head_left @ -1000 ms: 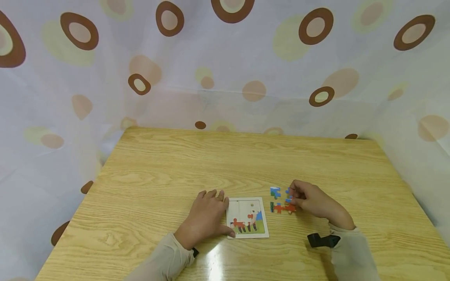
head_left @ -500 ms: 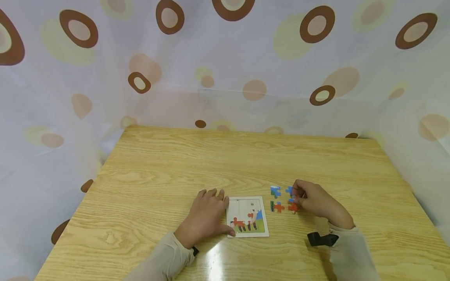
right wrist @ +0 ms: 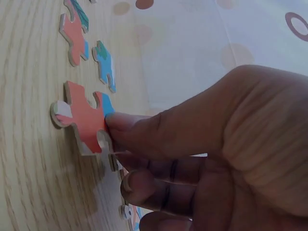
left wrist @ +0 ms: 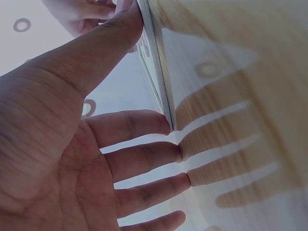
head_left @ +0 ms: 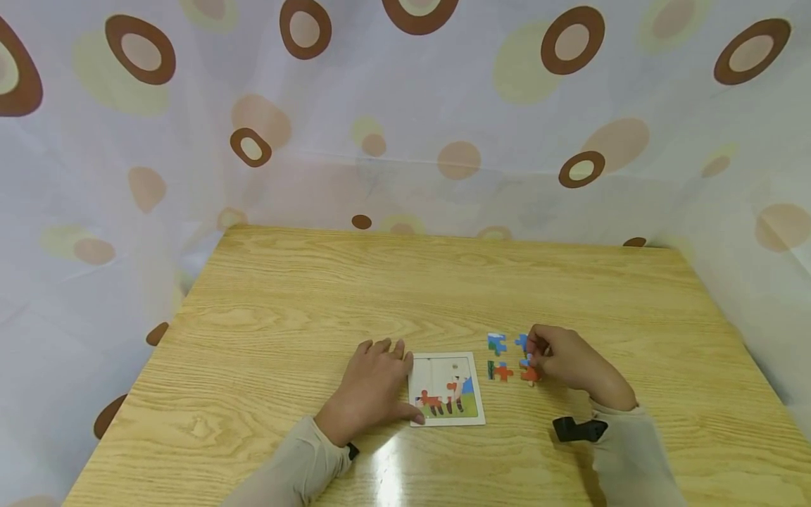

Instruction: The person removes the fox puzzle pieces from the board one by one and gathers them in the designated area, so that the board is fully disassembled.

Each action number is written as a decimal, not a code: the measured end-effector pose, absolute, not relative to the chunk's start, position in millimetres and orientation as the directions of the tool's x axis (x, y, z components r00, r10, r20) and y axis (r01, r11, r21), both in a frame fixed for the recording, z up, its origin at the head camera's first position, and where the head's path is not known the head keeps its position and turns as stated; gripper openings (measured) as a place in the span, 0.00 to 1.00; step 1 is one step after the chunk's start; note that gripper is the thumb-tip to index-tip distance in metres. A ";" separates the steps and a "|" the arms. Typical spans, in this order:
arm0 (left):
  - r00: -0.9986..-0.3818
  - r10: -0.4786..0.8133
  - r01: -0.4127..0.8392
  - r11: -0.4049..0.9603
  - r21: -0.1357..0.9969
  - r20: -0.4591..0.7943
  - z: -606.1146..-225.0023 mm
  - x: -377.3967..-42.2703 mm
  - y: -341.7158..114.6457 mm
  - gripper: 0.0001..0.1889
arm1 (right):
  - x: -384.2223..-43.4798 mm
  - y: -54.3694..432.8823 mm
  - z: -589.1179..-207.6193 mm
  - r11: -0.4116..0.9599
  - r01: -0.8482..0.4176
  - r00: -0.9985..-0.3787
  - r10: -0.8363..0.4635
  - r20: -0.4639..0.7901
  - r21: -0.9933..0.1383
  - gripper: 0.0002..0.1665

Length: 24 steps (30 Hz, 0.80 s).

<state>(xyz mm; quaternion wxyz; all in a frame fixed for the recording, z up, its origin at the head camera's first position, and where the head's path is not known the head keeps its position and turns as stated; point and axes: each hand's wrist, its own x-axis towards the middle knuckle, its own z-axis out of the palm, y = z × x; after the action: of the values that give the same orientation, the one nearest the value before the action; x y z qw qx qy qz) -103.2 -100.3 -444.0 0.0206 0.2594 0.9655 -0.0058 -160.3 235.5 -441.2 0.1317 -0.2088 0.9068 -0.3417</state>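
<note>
My left hand (head_left: 374, 387) rests along the left side of a white-framed puzzle tray (head_left: 450, 422), fingers spread and nearly straight. Its thumb (left wrist: 127, 24) lies over the tray's near left corner, while the fingertips meet the tabletop. To the right of the tray, my right hand (head_left: 564, 359) pinches a red and blue jigsaw piece (right wrist: 86, 118), thumb on its blue part. A red piece with a dark green edge (head_left: 503, 372) and a blue-green piece (head_left: 496, 343) lie left of this hand. Another blue piece (head_left: 521, 342) is partly covered by its fingers.
The tray shows a partly filled animal picture (head_left: 437, 401), with bare board in its upper part. All of it stands on a wood-grain table (head_left: 317, 296). A patterned cloth (head_left: 405, 190) hangs behind and at both sides.
My right hand has shifted slightly right, drawing the red and blue piece away from the red piece beside it. The left hand and the tray have stayed in place.
</note>
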 end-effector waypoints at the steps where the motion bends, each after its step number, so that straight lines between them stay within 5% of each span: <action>1: -0.864 0.501 0.502 0.865 0.001 -0.043 -443.7 -103.3 -100.4 0.52 | -160.2 234.9 -441.3 0.686 -0.287 -0.880 -0.465 -0.099 -0.669 0.08; 24: -0.865 0.500 0.500 0.866 0.001 -0.045 -444.9 -103.5 -99.6 0.52 | -153.7 223.0 -441.0 0.843 -0.264 -0.926 -0.357 -0.121 -0.469 0.12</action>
<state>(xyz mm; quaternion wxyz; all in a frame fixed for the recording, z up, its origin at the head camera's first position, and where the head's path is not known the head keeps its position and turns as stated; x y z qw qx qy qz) -103.5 -99.6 -444.9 0.0221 0.2588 0.9657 -0.0053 -153.7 223.0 -441.0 0.1021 -0.1626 0.9545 -0.2283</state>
